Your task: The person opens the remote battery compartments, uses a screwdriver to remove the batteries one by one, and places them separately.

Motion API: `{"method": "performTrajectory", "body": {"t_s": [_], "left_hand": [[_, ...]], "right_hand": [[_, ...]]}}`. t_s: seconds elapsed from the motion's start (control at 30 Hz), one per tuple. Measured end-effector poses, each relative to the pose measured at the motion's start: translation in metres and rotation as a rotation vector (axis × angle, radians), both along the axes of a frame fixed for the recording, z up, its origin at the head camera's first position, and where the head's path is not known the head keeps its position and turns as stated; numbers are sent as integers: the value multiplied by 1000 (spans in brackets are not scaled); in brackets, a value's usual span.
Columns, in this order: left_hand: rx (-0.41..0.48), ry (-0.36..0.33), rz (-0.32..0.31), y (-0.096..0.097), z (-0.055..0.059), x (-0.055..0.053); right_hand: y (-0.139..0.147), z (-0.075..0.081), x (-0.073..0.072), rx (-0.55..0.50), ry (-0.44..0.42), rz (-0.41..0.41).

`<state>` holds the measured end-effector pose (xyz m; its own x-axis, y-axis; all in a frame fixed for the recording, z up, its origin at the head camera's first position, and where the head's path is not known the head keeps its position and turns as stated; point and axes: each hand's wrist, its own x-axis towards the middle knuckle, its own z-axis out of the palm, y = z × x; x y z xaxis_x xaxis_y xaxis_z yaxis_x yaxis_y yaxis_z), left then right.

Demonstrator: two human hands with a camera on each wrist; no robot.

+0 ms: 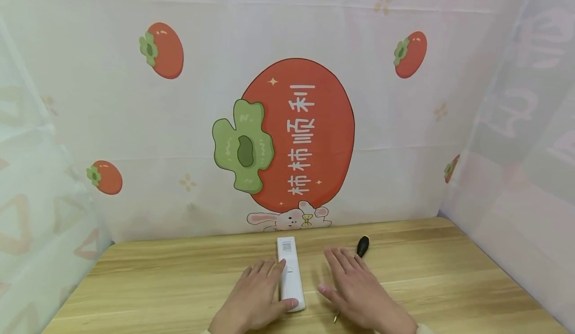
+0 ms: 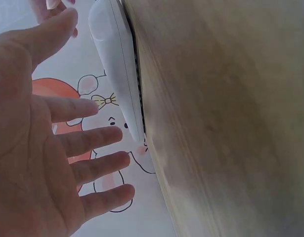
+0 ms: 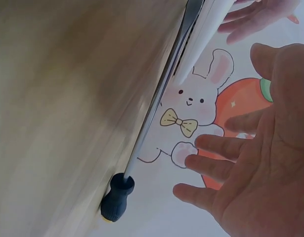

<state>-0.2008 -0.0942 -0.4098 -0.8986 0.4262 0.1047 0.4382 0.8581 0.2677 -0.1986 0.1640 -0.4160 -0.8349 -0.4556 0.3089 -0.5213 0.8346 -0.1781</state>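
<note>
A long white remote control (image 1: 292, 286) lies on the wooden table, its back with a printed code facing up. My left hand (image 1: 253, 296) hovers at its left side, fingers spread. In the head view its thumb overlaps the near end, but the left wrist view shows the palm (image 2: 28, 163) apart from the remote control (image 2: 119, 64). To the right is a flat-blade screwdriver with a black handle (image 1: 363, 246); its metal shaft (image 3: 152, 106) shows in the right wrist view. My right hand (image 1: 359, 294) is held above it with straight fingers, hiding most of the shaft from the head view.
The wooden table (image 1: 170, 284) ends at a white cloth backdrop (image 1: 382, 149) printed with persimmons and a rabbit. Cloth side walls (image 1: 516, 174) enclose the table on the left and right.
</note>
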Motion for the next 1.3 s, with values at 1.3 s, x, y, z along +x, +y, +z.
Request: {"method": "performTrajectory", "body": {"t_s": [1.3], "left_hand": [[-6,-126,29,-1,-3,-3]], "right_hand": [[-53,16,-19,36,-377,138]]}}
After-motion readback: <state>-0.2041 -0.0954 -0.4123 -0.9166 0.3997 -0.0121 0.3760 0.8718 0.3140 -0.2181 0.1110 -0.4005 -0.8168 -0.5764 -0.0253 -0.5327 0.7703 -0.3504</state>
